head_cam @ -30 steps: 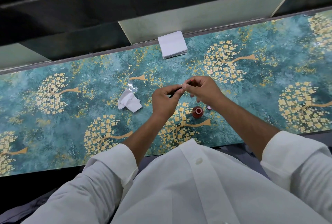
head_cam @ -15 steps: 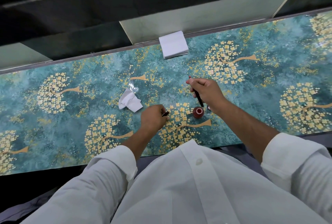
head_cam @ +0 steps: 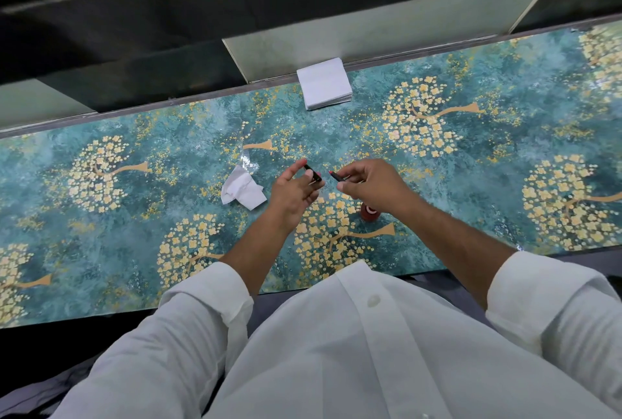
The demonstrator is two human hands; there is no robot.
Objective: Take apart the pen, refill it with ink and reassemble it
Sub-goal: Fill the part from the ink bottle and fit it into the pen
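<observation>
Pinching a short black pen piece [head_cam: 313,173], the left hand [head_cam: 293,192] faces the right hand [head_cam: 377,184] gripping the pen body [head_cam: 337,176].

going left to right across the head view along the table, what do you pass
crumpled tissue → left hand → short black pen piece it pinches → red-tipped pen part → right hand holding it. The red ink bottle sits under the right hand and the paper stack lies farther back, so both are left out.
</observation>
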